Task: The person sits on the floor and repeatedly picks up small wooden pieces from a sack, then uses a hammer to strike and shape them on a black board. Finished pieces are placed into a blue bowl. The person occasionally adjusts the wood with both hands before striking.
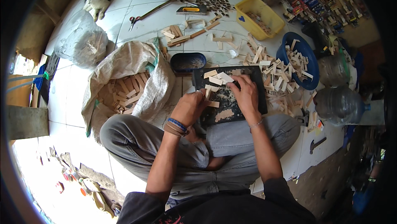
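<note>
My left hand (189, 107) is closed over the left side of a black board (209, 119), its fingers around a small wooden block (207, 92). Another short block (213, 104) lies beside those fingers. On the board's right half, my right hand (246, 96) has its thumb and fingers bent at the end of a pale wooden block (225, 77). A few more blocks (211, 74) lie near its fingertips. Sawdust and a tan worn patch (224, 115) mark the board, which sits in front of my crossed legs.
A woven sack (159, 89) of wooden pieces stands left. A blue oval tray (188, 62) is beyond the board. At right, loose blocks surround a blue basin (313, 69); a yellow tub (269, 34) stands farther off. A hammer (317, 145), scissors (133, 22) and a cat (99, 3) are on the tiles.
</note>
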